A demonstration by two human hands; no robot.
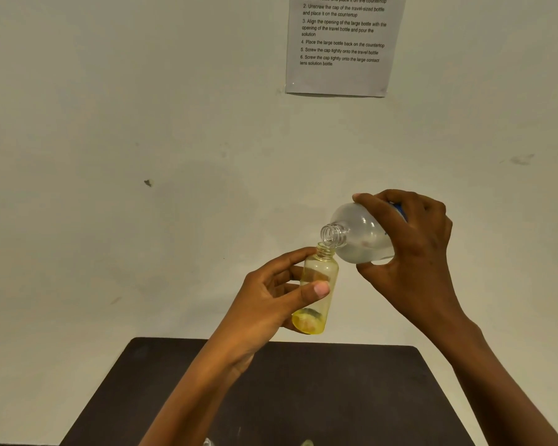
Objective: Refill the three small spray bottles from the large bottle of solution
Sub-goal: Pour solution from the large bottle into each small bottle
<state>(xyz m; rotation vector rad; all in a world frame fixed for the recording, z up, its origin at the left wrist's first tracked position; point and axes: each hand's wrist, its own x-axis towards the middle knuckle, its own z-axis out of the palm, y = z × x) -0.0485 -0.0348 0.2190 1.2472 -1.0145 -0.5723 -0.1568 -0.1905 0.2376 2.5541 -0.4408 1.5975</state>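
Above the dark table (351, 397), a small yellow-tinted bottle (316, 288) is held near-upright, uncapped, by the left hand (264, 304), with thumb and fingers closed around its body. The large clear bottle (358, 235) is gripped by the right hand (413, 249), fingers wrapped around its body, and is tilted so that its open neck sits just over the small bottle's mouth. A printed instruction sheet (342, 43) is fixed to the wall (142, 123).

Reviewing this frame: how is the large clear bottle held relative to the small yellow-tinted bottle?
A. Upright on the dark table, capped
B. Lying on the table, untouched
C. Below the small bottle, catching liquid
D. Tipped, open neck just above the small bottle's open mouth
D: the right hand tips the large clear plastic bottle, its uncapped neck right over the mouth of the small yellow-tinted bottle in the left hand's grip.
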